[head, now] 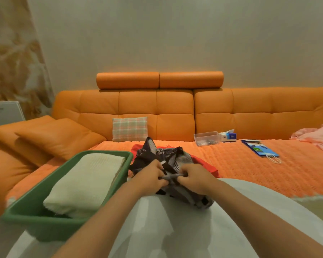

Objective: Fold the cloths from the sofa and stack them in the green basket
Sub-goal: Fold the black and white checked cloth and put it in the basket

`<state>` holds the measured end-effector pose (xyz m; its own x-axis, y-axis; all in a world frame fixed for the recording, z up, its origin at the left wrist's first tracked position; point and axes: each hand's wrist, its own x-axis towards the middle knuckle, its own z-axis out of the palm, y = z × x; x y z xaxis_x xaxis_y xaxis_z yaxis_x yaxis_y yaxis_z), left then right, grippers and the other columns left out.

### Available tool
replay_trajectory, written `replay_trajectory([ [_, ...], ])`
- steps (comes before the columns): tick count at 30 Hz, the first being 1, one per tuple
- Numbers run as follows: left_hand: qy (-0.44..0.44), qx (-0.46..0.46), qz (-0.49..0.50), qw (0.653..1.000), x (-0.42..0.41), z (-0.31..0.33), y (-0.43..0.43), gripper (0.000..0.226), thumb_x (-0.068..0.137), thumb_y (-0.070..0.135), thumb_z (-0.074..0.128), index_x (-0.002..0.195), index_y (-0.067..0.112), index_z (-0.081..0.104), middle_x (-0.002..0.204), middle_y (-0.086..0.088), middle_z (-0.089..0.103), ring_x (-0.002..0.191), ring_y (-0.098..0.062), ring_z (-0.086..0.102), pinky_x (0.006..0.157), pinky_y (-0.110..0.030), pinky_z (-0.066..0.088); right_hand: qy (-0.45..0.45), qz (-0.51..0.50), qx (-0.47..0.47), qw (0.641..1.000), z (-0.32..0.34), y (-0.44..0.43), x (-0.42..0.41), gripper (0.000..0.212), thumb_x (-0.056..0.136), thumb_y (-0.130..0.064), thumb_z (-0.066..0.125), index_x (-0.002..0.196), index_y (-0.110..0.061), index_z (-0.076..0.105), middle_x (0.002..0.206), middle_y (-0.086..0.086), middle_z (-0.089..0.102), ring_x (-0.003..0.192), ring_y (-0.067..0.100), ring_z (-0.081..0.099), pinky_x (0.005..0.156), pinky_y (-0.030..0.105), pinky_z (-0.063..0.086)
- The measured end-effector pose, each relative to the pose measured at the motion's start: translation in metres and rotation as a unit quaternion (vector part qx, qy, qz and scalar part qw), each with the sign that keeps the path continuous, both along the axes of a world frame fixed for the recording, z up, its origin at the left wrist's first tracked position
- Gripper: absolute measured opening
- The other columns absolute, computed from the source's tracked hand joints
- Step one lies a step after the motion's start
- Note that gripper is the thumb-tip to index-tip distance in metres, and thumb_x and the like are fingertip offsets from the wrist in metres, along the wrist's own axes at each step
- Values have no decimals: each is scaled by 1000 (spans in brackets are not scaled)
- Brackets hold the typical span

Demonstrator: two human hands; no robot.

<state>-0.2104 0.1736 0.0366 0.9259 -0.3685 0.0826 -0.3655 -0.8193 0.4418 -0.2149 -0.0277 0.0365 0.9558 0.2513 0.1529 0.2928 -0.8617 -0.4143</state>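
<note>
Patterned cloth [162,155], gripped by both hands

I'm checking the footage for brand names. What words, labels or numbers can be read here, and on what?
No text here can be read.
Tissue box: dark print on its side, too blurred.
Blue bag: green label, too small.
White panel at far left: faint print line, too blurred.
Dark cloth: small white tag, nothing legible.

Bunched dark cloth [158,154] — beside green basket [45,227]
</note>
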Motion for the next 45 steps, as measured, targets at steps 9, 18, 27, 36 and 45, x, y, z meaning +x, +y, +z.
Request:
replay_trajectory([
  [9,153,111,-29,982,-78,-39,12,28,96,40,52,75,23,56,70,4,50,64,-13,46,57,-30,34,327,-26,-13,945,-41,9,-75,49,85,-56,59,115,-18,70,111,5,67,97,19,62,86,34,50],
  [18,82,396,39,914,-87,-49,33,35,93,30,53,125,17,59,129,-13,53,123,-33,45,104,-42,35,37,-24,6,999,-82,11,-57,49,86,1,53,123,-29,63,120,2,61,102,19,58,87,33,51],
  [27,169,146,-95,970,-81,-81,15,68,81,41,75,141,36,43,126,3,53,112,-20,55,91,-36,51,-76,127,-214,966,-117,8,-21,29,97,-22,54,122,-31,66,159,-6,34,152,15,16,120,47,13],
  [36,137,298,27,944,-71,-65,33,37,95,5,46,126,15,64,124,-8,61,111,-30,57,93,-37,50,113,71,-14,991,-78,24,-59,26,100,-37,51,85,-20,64,89,3,66,86,21,61,74,32,47],
  [45,55,34,26,998,-50,-83,34,44,98,45,51,141,42,47,155,-4,33,138,-25,38,112,-38,34,473,129,178,853,-65,31,-63,30,92,-21,52,116,-8,66,98,21,68,76,34,67,64,41,61],
])
